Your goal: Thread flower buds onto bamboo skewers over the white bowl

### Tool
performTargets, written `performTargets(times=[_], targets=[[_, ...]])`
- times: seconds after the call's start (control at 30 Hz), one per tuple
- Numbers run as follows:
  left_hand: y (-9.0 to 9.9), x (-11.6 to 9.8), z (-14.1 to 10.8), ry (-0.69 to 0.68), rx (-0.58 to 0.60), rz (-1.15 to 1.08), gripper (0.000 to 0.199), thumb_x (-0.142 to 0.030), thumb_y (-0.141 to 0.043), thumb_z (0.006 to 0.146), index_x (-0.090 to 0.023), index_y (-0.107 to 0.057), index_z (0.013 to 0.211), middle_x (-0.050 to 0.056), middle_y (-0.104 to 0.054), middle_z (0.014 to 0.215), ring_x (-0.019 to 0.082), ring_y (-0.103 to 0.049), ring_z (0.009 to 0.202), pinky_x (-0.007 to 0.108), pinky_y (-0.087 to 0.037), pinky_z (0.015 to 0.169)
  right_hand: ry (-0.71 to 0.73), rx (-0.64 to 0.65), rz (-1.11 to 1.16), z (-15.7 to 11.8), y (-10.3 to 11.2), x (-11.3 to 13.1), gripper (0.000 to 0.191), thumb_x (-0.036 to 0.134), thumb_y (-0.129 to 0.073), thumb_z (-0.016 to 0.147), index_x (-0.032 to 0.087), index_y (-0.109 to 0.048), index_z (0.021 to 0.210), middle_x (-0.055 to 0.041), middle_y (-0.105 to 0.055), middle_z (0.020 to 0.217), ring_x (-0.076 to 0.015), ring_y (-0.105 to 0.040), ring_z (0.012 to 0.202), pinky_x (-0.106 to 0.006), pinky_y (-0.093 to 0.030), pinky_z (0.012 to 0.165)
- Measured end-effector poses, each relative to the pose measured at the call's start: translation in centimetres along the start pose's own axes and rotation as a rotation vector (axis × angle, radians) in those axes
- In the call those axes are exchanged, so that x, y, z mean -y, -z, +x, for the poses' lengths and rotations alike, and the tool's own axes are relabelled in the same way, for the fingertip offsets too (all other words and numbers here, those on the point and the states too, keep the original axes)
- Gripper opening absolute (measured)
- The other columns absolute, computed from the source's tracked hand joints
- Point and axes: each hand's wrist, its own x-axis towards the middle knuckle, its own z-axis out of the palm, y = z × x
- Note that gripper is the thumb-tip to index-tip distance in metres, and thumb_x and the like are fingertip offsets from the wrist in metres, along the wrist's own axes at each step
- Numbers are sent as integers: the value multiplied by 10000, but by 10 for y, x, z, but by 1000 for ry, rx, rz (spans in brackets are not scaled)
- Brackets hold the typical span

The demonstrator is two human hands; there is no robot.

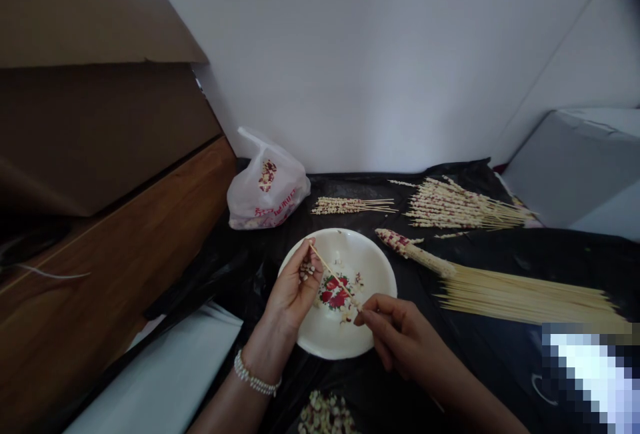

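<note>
My left hand (295, 287) is cupped over the left side of a cream bowl (383, 267), with several small white and dark-red corn kernels (307, 270) in its curled fingers. A thin wooden skewer (330, 269) slants across the bowl, its upper end at my left fingertips. My right hand (395, 331), over the bowl's lower right rim, pinches the skewer's lower end, where some kernels appear threaded. Whether a kernel sits at the upper tip cannot be made out. More loose pieces (347, 314) lie on the bowl's floral bottom.
Behind the bowl stand a white plastic bag (270, 187) and bundles of kernel-covered skewers (337, 205) (450, 204). A partly stripped corn cob (415, 254) touches bare skewers (530, 294) on the right. Kernels are heaped (327, 414) in front. Black plastic sheeting (215, 274) lies underneath.
</note>
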Motion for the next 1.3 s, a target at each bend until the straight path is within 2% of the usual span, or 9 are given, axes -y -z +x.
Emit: performTargets(times=[0.13,0.23,0.43,0.77,0.83,0.97,1.1,1.2,1.3], targets=[[-6,6,-6,87,6,-40,184,-55,-634,810,-139,-673,970,13,-653,760,62,-598,603,124,-494,550,25,-13,5,0,2,1,336,466,-476,922,162,-607,862,96,-419,380,-57,-292,323,-181,-195,371],[-5,15,-11,150,67,33,119,-75,-673,790,-100,-690,906,10,-625,699,53,-575,582,122,-491,555,17,-32,11,1,4,2,328,471,-475,919,166,-582,861,98,-433,390,-52,-280,307,-181,-176,352],[3,26,-16,181,264,234,151,-135,-764,720,-77,-728,854,26,-635,695,52,-572,594,129,-494,579,23,-84,17,2,7,4,338,495,-484,910,171,-563,854,101,-440,404,-55,-294,318,-176,-201,353],[1,33,-26,275,363,410,118,-152,-762,726,-54,-742,789,71,-668,713,73,-611,628,141,-492,617,67,-113,40,2,7,0,317,478,-486,926,182,-553,834,95,-456,420,-54,-300,331,-182,-207,363],[1,35,-26,290,357,381,119,-151,-715,777,-52,-740,839,75,-665,714,81,-617,627,153,-509,625,66,-117,39,2,7,0,312,474,-490,928,182,-552,835,95,-461,424,-52,-299,326,-182,-200,360],[0,34,-22,313,241,210,172,-98,-587,857,-46,-704,972,123,-690,848,135,-670,751,211,-564,710,63,-128,45,2,9,-1,302,462,-496,932,181,-556,843,96,-462,423,-49,-304,321,-179,-202,356],[-2,24,-17,332,198,110,359,96,-441,792,-19,-639,1069,179,-683,1011,193,-682,959,257,-563,842,40,-136,64,2,9,0,296,452,-497,932,172,-567,866,96,-461,419,-44,-299,314,-178,-184,351],[-3,18,-15,308,180,120,430,112,-425,786,-22,-591,1159,195,-679,1050,208,-674,1015,253,-561,851,33,-138,72,2,8,1,302,453,-502,927,167,-573,860,96,-456,415,-44,-298,319,-177,-185,351],[-3,15,-13,284,177,120,396,70,-460,824,-45,-581,1183,178,-690,1062,193,-693,963,255,-568,836,29,-135,75,2,8,1,310,457,-503,925,161,-582,878,98,-456,413,-42,-294,319,-177,-180,353]])
